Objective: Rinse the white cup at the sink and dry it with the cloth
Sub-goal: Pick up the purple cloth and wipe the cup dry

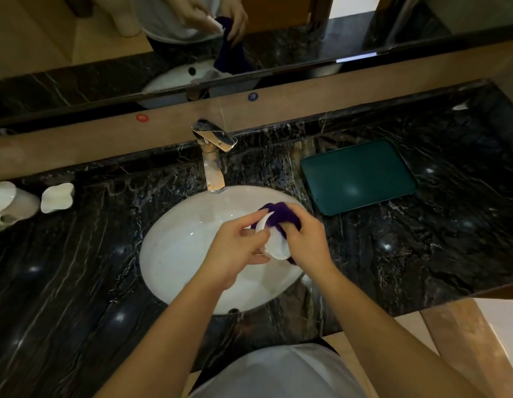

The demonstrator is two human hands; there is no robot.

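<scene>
Over the white oval sink I hold a small white cup between both hands. My left hand grips the cup by its left side and rim. My right hand is closed on a purple cloth, which is pressed against the cup's right side and bunches over its top. Much of the cup is hidden by fingers and cloth. No water runs from the metal faucet behind the sink.
A dark green tray lies on the black marble counter right of the sink. Two white ceramic holders stand at the far left. A mirror runs along the back wall.
</scene>
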